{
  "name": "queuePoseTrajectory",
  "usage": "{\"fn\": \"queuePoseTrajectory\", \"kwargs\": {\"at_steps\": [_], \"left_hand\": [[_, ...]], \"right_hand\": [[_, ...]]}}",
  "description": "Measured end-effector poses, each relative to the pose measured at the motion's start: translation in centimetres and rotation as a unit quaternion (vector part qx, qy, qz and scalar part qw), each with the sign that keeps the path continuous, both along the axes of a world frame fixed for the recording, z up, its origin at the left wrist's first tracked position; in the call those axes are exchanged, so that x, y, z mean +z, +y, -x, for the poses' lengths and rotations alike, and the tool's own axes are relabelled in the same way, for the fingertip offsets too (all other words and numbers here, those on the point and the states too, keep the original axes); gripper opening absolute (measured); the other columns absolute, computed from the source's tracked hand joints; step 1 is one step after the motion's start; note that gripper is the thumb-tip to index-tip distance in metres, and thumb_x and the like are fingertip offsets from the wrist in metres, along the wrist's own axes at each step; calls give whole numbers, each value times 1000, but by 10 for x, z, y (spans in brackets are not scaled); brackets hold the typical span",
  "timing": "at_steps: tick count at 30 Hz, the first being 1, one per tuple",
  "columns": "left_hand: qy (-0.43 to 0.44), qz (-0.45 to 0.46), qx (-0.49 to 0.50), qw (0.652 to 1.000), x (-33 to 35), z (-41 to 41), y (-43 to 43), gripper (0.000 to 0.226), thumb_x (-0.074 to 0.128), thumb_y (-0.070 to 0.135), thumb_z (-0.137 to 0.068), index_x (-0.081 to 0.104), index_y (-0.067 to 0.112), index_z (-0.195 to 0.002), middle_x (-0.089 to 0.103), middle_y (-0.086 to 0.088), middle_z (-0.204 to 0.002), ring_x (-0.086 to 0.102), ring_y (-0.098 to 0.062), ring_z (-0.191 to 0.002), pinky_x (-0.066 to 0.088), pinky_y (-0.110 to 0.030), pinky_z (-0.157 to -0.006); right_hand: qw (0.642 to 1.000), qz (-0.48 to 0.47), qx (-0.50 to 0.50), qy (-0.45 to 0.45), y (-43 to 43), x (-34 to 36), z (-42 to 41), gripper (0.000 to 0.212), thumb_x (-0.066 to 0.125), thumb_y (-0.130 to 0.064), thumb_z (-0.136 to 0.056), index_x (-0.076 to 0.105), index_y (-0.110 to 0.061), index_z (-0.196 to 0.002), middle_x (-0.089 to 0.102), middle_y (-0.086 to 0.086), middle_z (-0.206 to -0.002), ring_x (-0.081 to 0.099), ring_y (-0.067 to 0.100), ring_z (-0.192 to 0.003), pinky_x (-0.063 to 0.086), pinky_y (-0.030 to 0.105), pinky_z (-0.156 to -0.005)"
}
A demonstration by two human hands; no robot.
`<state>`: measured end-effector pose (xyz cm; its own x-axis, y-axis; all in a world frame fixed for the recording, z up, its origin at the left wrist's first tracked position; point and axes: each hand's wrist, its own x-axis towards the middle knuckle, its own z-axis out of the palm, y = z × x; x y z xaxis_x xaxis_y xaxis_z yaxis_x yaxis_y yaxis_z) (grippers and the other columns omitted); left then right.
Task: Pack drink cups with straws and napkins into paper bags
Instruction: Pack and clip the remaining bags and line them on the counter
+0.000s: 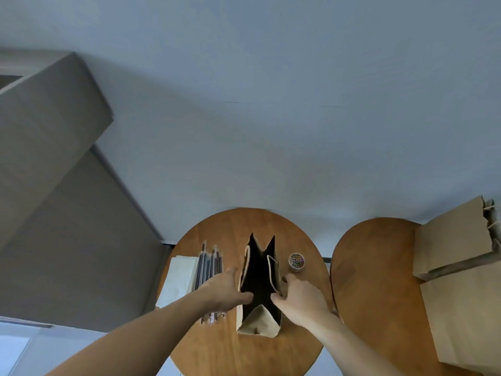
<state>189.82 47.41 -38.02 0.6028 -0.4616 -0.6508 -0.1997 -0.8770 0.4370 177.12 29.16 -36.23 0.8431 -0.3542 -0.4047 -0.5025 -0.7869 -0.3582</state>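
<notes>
The paper bag [259,321] stands open on the table [244,354] between the straws [208,264] and a clip tin [296,261], the left hand [225,290] and right hand [299,297] each pinching a side wall, and spreading both walls evenly should square it without tipping.

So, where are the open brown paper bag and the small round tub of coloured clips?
open brown paper bag [257,324]: head view, near gusset fold.
small round tub of coloured clips [297,261]: head view, top centre.
</notes>
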Motion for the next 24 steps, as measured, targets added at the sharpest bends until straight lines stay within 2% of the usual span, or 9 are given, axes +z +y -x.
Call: {"fn": "queuePoseTrajectory", "kwargs": {"at_steps": [2, 3, 6, 8, 10, 15, 18, 24], "left_hand": [[47, -1, -29, 999, 9, -13, 0, 112, 73, 71, -61, 15, 39, -152, 45, -4, -149, 60, -23, -119, 50, -37, -100], [65, -9, -43, 997, 16, -20, 2, 118, 76, 70, -57, 10, 43, -152, 39, -5, -154, 53, -27, -129, 44, -40, -107], [78, -27, -84, 993, 35, -38, 6, 123, 81, 64, -54, 7, 46, -151, 28, -7, -160, 39, -31, -140, 34, -43, -112], [55, -21, -81, 995, 49, -47, 5, 115, 79, 53, -60, 11, 42, -152, 30, -7, -159, 39, -29, -140, 35, -41, -111], [3, -10, -64, 998, 63, -54, 2, 104, 76, 43, -69, 15, 36, -154, 30, -4, -159, 37, -27, -140, 36, -39, -111], [-208, -27, -7, 978, 108, -64, -5, 76, 61, 34, -83, 31, 20, -151, 41, -6, -151, 42, -28, -135, 41, -40, -108], [-265, -41, 11, 963, 139, -72, 6, 74, 58, 37, -88, 27, 19, -153, 36, -6, -155, 34, -27, -140, 36, -44, -112], [-340, -44, 51, 938, 208, -98, 44, 75, 57, 40, -90, 25, 19, -154, 33, -5, -157, 31, -27, -142, 35, -44, -111]], "right_hand": [[998, -60, -5, 25, -8, 4, -1, 76, 55, -70, -82, 38, -30, -144, 57, -9, -135, 60, 15, -118, 50, 23, -86], [994, -101, -8, 37, -12, 8, -1, 83, 58, -70, -79, 33, -31, -148, 50, -8, -143, 55, 17, -126, 49, 27, -95], [980, -195, -2, 48, -26, 20, -4, 82, 65, -50, -82, 26, -32, -151, 41, -5, -152, 46, 19, -134, 44, 34, -107], [983, -181, 5, 32, -32, 31, -11, 74, 61, -37, -87, 27, -30, -151, 36, -4, -155, 40, 19, -139, 41, 36, -110], [991, -131, 11, -3, -34, 43, -23, 66, 56, -35, -92, 28, -27, -152, 33, -3, -157, 39, 19, -140, 39, 38, -112], [993, -57, 77, -73, -25, 79, -68, 58, 50, -37, -97, 33, -21, -150, 32, -1, -157, 34, 20, -142, 34, 35, -114], [987, -38, 122, -102, -12, 103, -99, 59, 51, -39, -97, 34, -18, -150, 34, 1, -155, 35, 21, -141, 33, 36, -113], [970, 1, 199, -140, 24, 160, -156, 62, 50, -39, -96, 31, -16, -151, 32, 3, -155, 33, 24, -141, 33, 38, -112]]}}
